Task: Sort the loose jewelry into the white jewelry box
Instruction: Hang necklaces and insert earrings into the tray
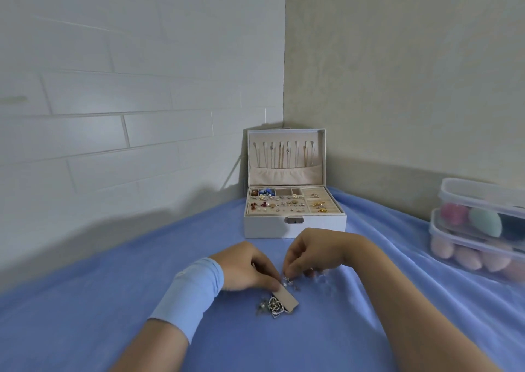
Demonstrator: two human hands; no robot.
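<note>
The box [295, 226] is sitting open at 12 o'clock, backed into the wall corner; bare blue cloth [113, 315] is lying wide at 9, and stacked tubs [477, 241] are crowding the 3 o'clock edge. The box's tray is holding studs, pearls and gold pieces. Loose jewelry [272, 307], a silvery tangle with a heart shape, is lying at 6 o'clock below the hands. The left hand [244, 266] is gripping a beige card [287, 296] touching that tangle; the right hand [315, 249] is pinching a small silver piece [286, 280] beside the card.

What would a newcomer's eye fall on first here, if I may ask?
The open white box stands in the far corner, its tray dotted with jewelry. Nearer, the left hand holds a beige strip beside a loose pile while the right hand pinches a small piece.
</note>
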